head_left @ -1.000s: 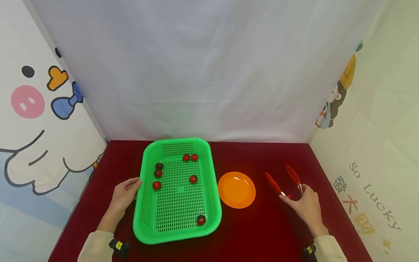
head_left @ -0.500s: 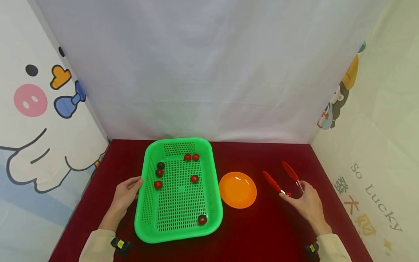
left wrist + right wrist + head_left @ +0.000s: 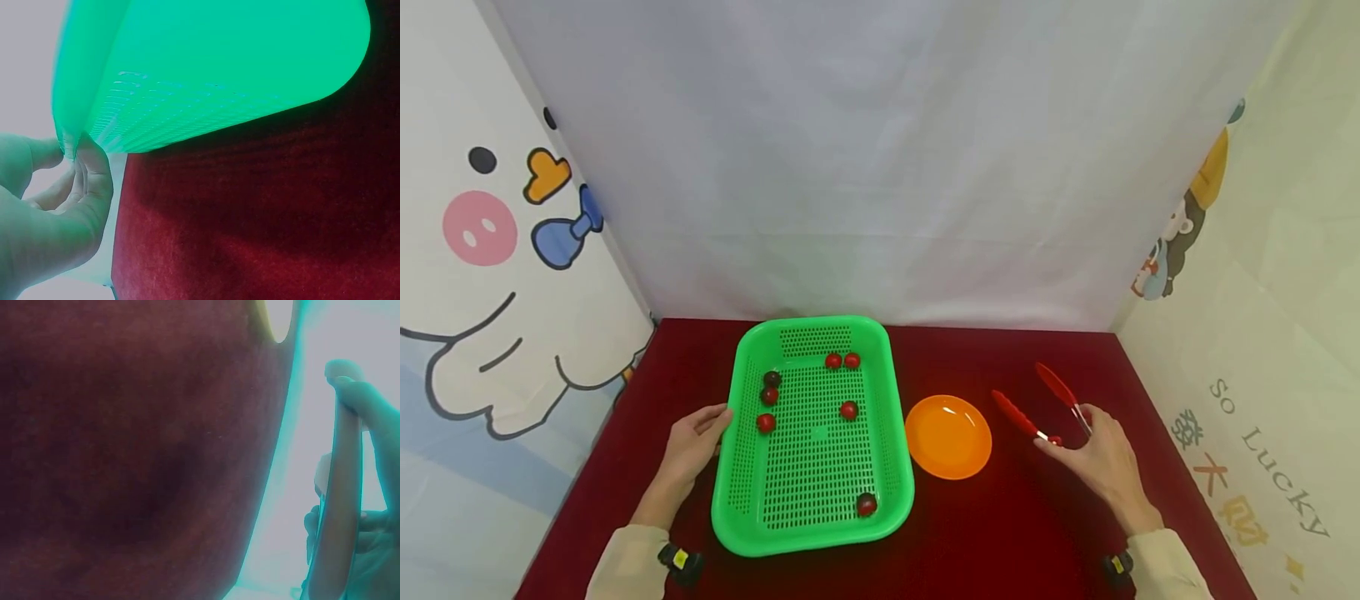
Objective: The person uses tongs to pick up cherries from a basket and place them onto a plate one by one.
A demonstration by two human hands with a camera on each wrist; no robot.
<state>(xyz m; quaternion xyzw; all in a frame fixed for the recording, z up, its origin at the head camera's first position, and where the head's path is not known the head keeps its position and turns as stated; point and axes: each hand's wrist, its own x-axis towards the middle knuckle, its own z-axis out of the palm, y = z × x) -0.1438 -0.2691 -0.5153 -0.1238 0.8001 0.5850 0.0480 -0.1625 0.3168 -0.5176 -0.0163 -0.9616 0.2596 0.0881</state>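
Tongs (image 3: 1015, 412) moved left, pointing far-left (spread wide); right hand (image 3: 1105, 460) clamps them, left hand (image 3: 691, 446) pinches basket (image 3: 887, 442).

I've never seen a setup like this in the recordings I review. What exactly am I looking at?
No robot here: you see someone's left hand and right hand. The wide picture is taken from the wearer's head, looking forward and down; the two closer ones from the wrists. On the dark red surface sit a green basket, holding seven small round tomato-like pieces, and an orange plate beside it. The left hand pinches the basket's side; the right hand holds red-tipped tongs, spread open.
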